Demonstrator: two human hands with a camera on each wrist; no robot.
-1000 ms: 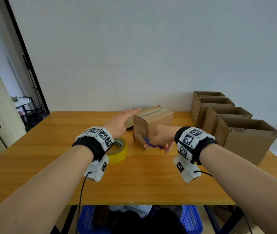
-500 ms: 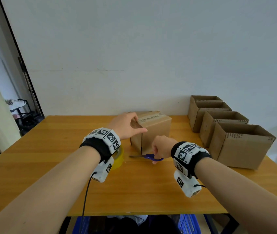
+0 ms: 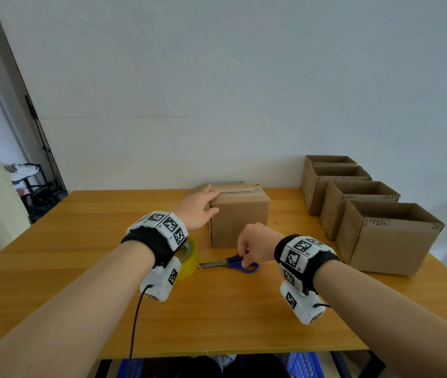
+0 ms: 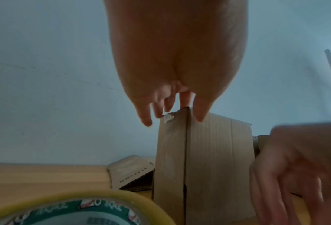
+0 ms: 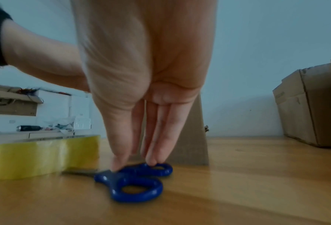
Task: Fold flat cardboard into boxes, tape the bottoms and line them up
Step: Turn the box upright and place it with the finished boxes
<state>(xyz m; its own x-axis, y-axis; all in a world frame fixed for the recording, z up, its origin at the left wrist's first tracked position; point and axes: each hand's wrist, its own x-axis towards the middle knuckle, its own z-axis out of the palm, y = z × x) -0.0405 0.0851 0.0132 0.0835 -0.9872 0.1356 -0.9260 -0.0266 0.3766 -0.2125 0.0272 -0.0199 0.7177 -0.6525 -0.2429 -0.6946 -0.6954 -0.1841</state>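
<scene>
A folded cardboard box (image 3: 240, 216) stands closed side up in the middle of the wooden table (image 3: 80, 241). My left hand (image 3: 200, 205) rests on its top left corner, fingers straight over the top edge and thumb on the near face; the left wrist view shows the fingers (image 4: 161, 109) lying over that corner of the box (image 4: 209, 152). Blue-handled scissors (image 3: 233, 264) lie flat on the table in front of the box. The straight fingertips (image 5: 153, 161) of my right hand (image 3: 255, 246) touch the scissors' handle (image 5: 137, 182) from above.
A yellow tape roll (image 3: 189, 255) lies under my left wrist, blades of the scissors pointing at it. Several open boxes (image 3: 366, 214) stand in a row along the right edge. A flat cardboard piece (image 4: 130, 172) lies behind the box. Blue crates (image 3: 301, 364) sit under the table.
My right hand brought the scissors down from beside the box onto the table. My left hand slid from the box's far side onto its top left corner.
</scene>
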